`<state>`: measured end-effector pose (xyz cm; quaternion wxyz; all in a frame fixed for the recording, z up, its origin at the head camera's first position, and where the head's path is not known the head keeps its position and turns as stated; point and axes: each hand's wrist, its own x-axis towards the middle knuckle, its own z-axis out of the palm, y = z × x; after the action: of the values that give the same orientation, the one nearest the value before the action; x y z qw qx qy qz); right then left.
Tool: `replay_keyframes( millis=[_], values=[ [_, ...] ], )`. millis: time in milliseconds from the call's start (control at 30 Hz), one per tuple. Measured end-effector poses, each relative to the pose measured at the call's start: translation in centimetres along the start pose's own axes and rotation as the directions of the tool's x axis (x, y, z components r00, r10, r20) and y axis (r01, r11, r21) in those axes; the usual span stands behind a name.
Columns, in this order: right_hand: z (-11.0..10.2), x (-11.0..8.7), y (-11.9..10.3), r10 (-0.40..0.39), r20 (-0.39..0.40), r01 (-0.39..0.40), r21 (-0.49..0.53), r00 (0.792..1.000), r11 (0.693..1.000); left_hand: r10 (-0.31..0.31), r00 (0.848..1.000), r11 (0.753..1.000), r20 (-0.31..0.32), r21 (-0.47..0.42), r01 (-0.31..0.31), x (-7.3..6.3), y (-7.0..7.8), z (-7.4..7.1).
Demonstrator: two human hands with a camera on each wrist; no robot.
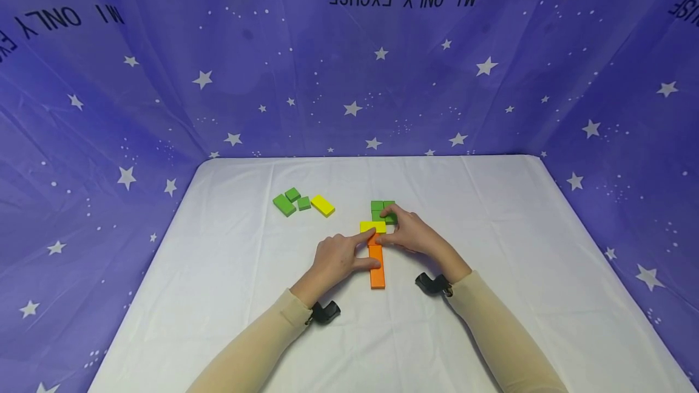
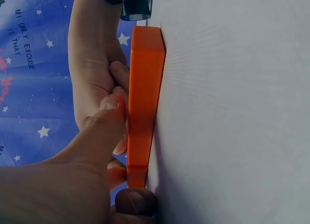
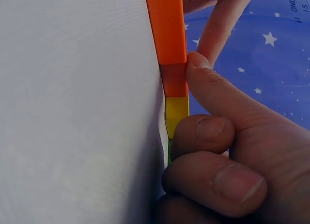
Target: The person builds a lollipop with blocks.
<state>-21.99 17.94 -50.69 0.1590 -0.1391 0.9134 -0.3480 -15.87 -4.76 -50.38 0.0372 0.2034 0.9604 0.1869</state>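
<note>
A row of flat blocks lies on the white table. A long orange block (image 1: 377,276) is nearest me, then a small orange block (image 3: 173,80), a yellow block (image 1: 364,227) set crosswise, and several green blocks (image 1: 377,205) at the far end. My left hand (image 1: 334,258) comes from the left, its thumb resting on the long orange block and its extended index finger at the small orange and yellow blocks. From the right, my right hand (image 1: 412,232) has its thumb against the small orange block. Its index finger arches over the green blocks, partly covering them.
Loose green blocks (image 1: 284,205) and another yellow block (image 1: 323,205) lie together at the back left of the table (image 1: 218,259). Purple star-printed cloth (image 1: 306,77) hangs behind and at both sides. Both wrists carry black camera mounts (image 1: 431,284).
</note>
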Motion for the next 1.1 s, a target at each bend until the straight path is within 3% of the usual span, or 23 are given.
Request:
replay_keyframes(
  millis=[167, 300, 533, 767, 900, 1100],
  values=[
    [0.1, 0.0, 0.1, 0.0, -0.004, 0.0, -0.008, 1.0, 1.0, -0.012, 1.0, 0.997, -0.016, -0.075, 0.011, 0.1, -0.3, 0.1],
    [0.2, 0.1, 0.2, 0.003, -0.008, -0.003, -0.013, 1.0, 1.0, -0.043, 0.999, 0.98, -0.031, -0.195, 0.036, 0.2, -0.7, -0.1],
    [0.1, 0.1, 0.1, -0.005, 0.001, 0.005, 0.029, 1.0, 1.0, -0.093, 0.991, 0.899, -0.092, -0.436, 0.044, 0.5, -1.7, -1.0],
    [0.1, 0.0, 0.1, 0.008, 0.009, -0.009, 0.042, 1.0, 0.999, -0.182, 0.965, 0.868, -0.19, -0.491, 0.067, 0.9, -3.1, -2.0],
    [0.1, 0.0, 0.1, 0.015, 0.009, -0.015, 0.038, 1.0, 0.999, -0.225, 0.955, 0.844, -0.195, -0.528, 0.091, 0.9, -3.9, -2.6],
    [0.1, 0.0, 0.0, 0.02, 0.014, -0.021, 0.05, 1.0, 0.999, -0.268, 0.946, 0.782, -0.184, -0.615, 0.102, 0.7, -5.4, -3.5]
  ],
)
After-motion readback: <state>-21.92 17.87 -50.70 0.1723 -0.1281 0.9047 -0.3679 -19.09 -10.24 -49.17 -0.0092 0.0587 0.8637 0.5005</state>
